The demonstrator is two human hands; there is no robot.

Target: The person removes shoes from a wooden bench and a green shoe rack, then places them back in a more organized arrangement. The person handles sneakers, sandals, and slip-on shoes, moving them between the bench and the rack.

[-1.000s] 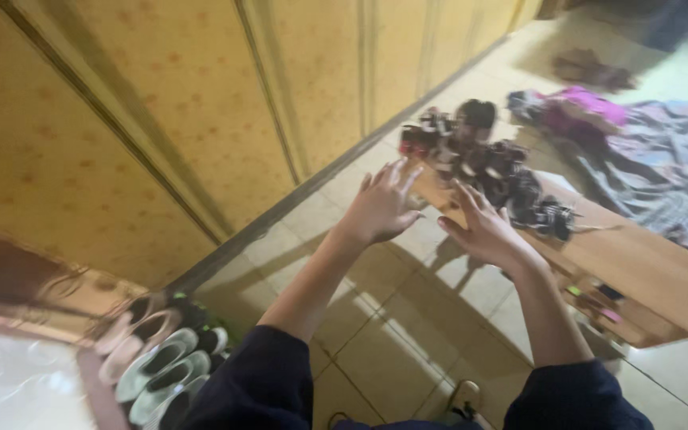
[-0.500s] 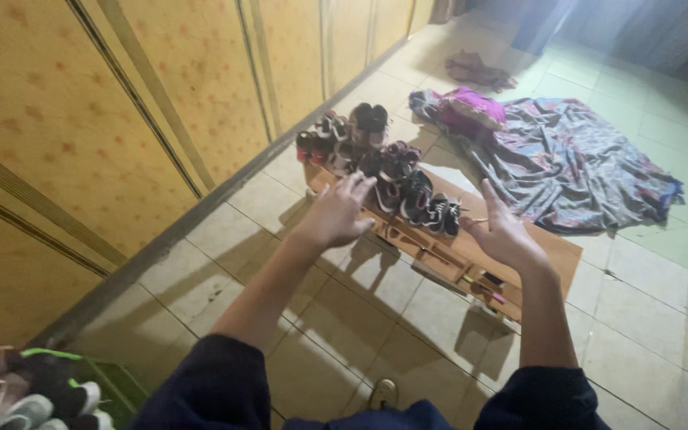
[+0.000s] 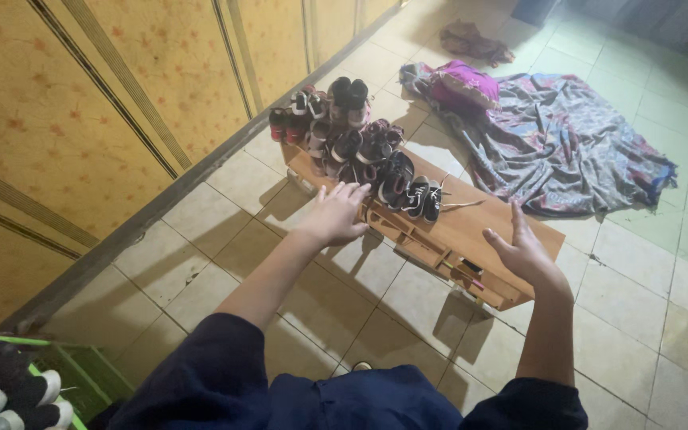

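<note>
- Head view: the left hand [image 3: 336, 215] is spread wide, palm down, fingers splayed, holding nothing; it hovers at the near edge of a low wooden shoe rack [image 3: 479, 231].
- The right hand [image 3: 523, 251] is open too, palm turned inward, empty, over the rack's right end; whether it touches cannot be told.
- The rack lies on the tiled floor [image 3: 376, 334], its long axis running from upper left to lower right.
- A pile of shoes [image 3: 352, 147] crowds its far left end.
</note>
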